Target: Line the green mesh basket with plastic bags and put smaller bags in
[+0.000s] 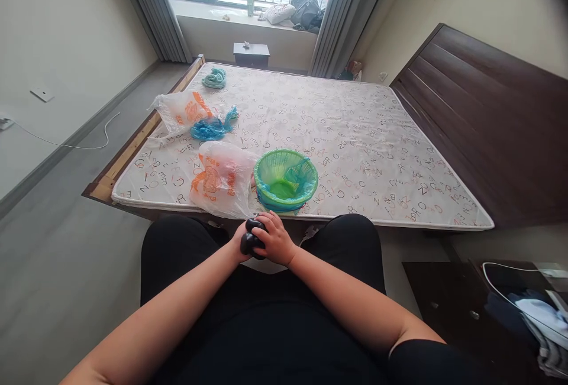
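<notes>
Between my two hands, close to my lap, is a glossy black thing with rounded lobes (251, 244); its kind I cannot make out. My left hand (238, 238) is closed on it from the left and below, its fingers mostly hidden. Curled over its top and right side are the fingers of my right hand (276, 238). Just beyond my hands, a green plastic basket (287, 200) with a blue-green bag inside stands at the mattress edge. Left of the basket, touching or nearly so, lies a translucent plastic bag (222, 178) with orange print.
The letter-printed mattress (355, 148) also bears a second printed bag (177, 114), a blue plastic bag (213, 128) and a teal bundle (215, 78). A dark headboard (483, 119) rises at right. Beside me at lower right stands a dark cabinet (444, 296) with a cable and cloth.
</notes>
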A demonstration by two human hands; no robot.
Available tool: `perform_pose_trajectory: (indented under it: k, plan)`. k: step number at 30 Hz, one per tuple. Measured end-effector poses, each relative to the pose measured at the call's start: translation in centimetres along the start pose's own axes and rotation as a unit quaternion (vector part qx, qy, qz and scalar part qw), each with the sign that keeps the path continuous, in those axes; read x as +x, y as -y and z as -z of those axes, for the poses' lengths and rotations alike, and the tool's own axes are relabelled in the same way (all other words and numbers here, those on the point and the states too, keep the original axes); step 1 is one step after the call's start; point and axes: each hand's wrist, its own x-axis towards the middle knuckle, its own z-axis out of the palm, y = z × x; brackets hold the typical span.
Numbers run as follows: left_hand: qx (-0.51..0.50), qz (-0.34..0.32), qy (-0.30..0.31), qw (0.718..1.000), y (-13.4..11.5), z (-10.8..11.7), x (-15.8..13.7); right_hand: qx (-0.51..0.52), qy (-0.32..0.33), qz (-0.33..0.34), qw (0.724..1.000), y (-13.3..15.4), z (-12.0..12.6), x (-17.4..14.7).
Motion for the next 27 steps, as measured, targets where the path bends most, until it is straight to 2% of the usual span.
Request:
perform_pose_trajectory:
  k: [4,8,10,13,17,20,24,27]
  plan:
    - [0.027,-0.018,-0.008,0.999,1.1,-1.1,-0.8,-0.044,-0.022,0.060,0.997,-1.6,0.1,0.0]
    - [0.030,0.078,0.030,0.996,1.4,-1.2,-1.0,-0.078,-0.029,0.110,0.990,-1.0,-0.4,0.1]
    - [-0.004,0.109,0.014,0.994,1.2,-0.9,-0.9,-0.071,-0.030,0.137,0.988,-0.1,-0.8,0.1]
    - [-0.015,0.115,-0.019,0.993,0.6,-0.5,-0.6,-0.040,-0.036,0.156,0.986,1.1,-1.1,0.1]
    - [0.105,0.053,-0.058,0.991,0.5,-0.2,-0.9,0.008,-0.075,0.152,0.985,1.8,-0.9,0.1]
    - [0.155,-0.011,-0.111,0.981,1.9,-0.1,-1.4,0.015,-0.095,0.125,0.988,1.6,-0.7,0.1]
    - [0.277,-0.130,-0.198,0.931,4.1,-0.6,-2.1,0.003,-0.069,0.106,0.992,1.3,-1.0,0.0]
    - [0.274,-0.118,-0.155,0.942,3.5,-1.1,-2.2,0.011,-0.101,0.106,0.989,1.3,-1.1,0.0]
